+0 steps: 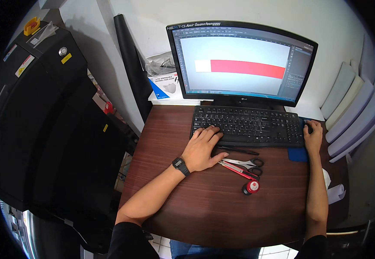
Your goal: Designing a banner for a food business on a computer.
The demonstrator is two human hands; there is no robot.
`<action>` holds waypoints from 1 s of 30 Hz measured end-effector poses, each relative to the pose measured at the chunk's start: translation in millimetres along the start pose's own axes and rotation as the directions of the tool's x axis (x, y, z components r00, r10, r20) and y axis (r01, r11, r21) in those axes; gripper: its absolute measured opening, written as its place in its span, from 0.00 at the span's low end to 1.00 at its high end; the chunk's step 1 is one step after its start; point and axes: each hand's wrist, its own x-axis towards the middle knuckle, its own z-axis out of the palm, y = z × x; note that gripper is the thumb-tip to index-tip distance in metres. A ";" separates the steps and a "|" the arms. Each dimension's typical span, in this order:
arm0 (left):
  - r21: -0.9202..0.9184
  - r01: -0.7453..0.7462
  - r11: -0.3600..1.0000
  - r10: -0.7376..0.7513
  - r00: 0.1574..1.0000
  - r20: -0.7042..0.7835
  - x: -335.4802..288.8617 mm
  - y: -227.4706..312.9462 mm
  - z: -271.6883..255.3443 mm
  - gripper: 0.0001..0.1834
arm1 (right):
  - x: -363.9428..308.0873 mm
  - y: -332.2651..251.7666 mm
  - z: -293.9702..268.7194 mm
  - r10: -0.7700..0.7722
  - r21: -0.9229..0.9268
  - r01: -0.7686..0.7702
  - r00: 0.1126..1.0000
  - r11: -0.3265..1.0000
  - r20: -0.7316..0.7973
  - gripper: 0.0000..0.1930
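Observation:
My left hand (pixel 202 151) rests at the left end of a black keyboard (pixel 256 125), its fingers stretched over the keys and its thumb spread out. A dark watch sits on that wrist. At the keyboard's right end, my right hand (pixel 313 137) is curled over a dark computer mouse (pixel 309 127), mostly hidden beneath the fingers, on a blue mouse pad (pixel 297 155). Close to my left thumb lie scissors (pixel 245 163) with black handles, a red box cutter (pixel 238 170) and a thin black pen-like stick (pixel 239 150). Nearer me is a small round red-and-black object (pixel 251 187).
A monitor (pixel 235 64) behind the keyboard displays a red bar on white. Left of it stand a face mask box (pixel 165 85) and a tall black roll (pixel 131 64). A large black machine (pixel 49 129) flanks the brown desk (pixel 204 207); pale rolls (pixel 351 112) lean at right.

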 end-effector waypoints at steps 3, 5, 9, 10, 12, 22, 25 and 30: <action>0.015 -0.003 1.000 0.003 1.000 0.000 -1.1 0.1 -1.7 0.36 | 0.1 -5.1 -1.0 0.020 0.020 -0.020 1.000 1.000 0.019 0.13; 0.005 0.016 1.000 -0.016 1.000 0.022 -1.0 1.8 -2.6 0.36 | -1.1 -5.6 -0.2 0.032 0.032 -0.033 0.999 0.999 0.025 0.14; 0.023 0.009 1.000 -0.009 0.999 0.033 5.0 6.7 0.1 0.36 | -3.1 3.7 2.7 -0.004 0.028 0.004 1.000 1.000 -0.020 0.14; 0.016 0.026 1.000 -0.026 0.999 0.045 8.2 7.9 2.6 0.36 | -2.1 -2.3 1.2 0.005 0.026 -0.004 1.000 1.000 -0.014 0.14; 0.001 0.022 1.000 -0.022 0.998 0.064 17.9 12.1 6.7 0.36 | -1.8 -5.5 -2.0 0.016 0.027 -0.015 1.000 1.000 -0.018 0.14; -0.023 0.147 0.989 -0.134 0.949 0.286 94.4 29.1 18.4 0.35 | 4.2 -11.5 0.1 0.046 0.050 -0.046 0.999 0.998 -0.003 0.16; -0.013 0.134 0.991 -0.125 0.952 0.278 107.1 35.3 30.1 0.36 | 2.8 -11.4 -4.1 0.087 0.034 -0.087 0.996 0.996 0.011 0.16; 0.025 0.103 0.994 -0.106 0.975 0.197 110.2 42.8 46.7 0.36 | 0.5 -10.7 -4.7 0.093 0.029 -0.094 0.996 0.995 0.013 0.16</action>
